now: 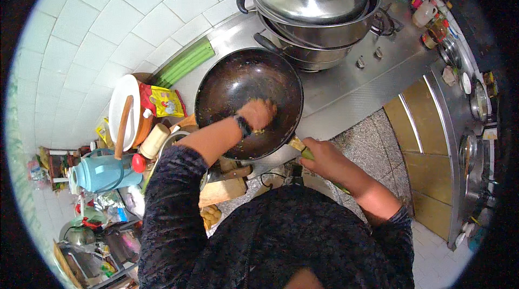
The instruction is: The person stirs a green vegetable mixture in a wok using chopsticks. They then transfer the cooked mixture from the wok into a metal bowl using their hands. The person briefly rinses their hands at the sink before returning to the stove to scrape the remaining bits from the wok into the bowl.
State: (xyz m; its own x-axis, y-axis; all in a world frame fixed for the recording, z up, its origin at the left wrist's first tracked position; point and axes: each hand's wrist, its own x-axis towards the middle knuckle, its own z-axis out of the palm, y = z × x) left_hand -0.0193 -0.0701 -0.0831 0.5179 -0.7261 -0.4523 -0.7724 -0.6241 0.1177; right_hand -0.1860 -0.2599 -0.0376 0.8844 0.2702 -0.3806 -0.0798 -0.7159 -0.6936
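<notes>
A dark wok (227, 82) is tipped before me, its inside facing me, with small yellowish bits stuck low in the bowl. Inside it, my left hand (258, 114) is at the lower right of the bowl, blurred, with a dark watch (243, 126) on the wrist. Whether the fingers hold anything is hidden. My right hand (326, 159) is closed around the wok's handle (298, 144), which is wooden near the bowl and shows green at the grip.
Behind the wok, a lidded steel steamer pot (316, 33) sits on the steel stovetop (344, 98). At left stand a white basin (117, 106), a yellow-red packet (166, 101) and a blue thermos (101, 173). A knife handle (237, 172) lies by a wooden board (223, 191) below.
</notes>
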